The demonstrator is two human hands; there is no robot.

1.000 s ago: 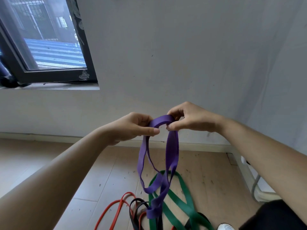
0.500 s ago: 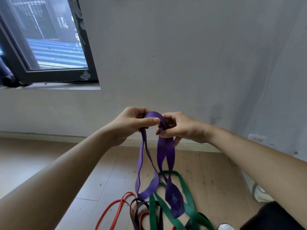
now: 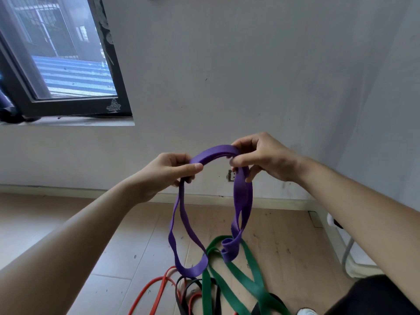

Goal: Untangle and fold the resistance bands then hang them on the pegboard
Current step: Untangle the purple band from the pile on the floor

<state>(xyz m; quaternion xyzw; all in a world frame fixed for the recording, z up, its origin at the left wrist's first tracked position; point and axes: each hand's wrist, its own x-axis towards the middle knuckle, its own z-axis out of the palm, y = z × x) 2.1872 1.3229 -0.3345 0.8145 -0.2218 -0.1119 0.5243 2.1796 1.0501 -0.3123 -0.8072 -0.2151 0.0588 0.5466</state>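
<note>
A purple resistance band (image 3: 242, 196) hangs in doubled loops between my two hands, held in the air before the wall. My left hand (image 3: 169, 170) pinches its left part between thumb and fingers. My right hand (image 3: 261, 156) grips the right part, fingers curled over the arch that spans both hands. The loops dangle to just above the floor. Below them lie a green band (image 3: 241, 283), a red band (image 3: 154, 289) and a black band (image 3: 186, 289), overlapping one another. A dark edge at the very top of the wall may be the pegboard; it is cut off.
A black-framed window (image 3: 68, 64) with a sill is at the upper left. A wall socket (image 3: 230, 176) sits low behind the band. A white metal frame (image 3: 350, 258) stands at the right, near the corner. My dark trouser leg and a white shoe are at the bottom right.
My hands have moved apart and the right one has risen, spreading the purple band into an arch between them. The hanging loops now dangle separately, no longer twisted together.
</note>
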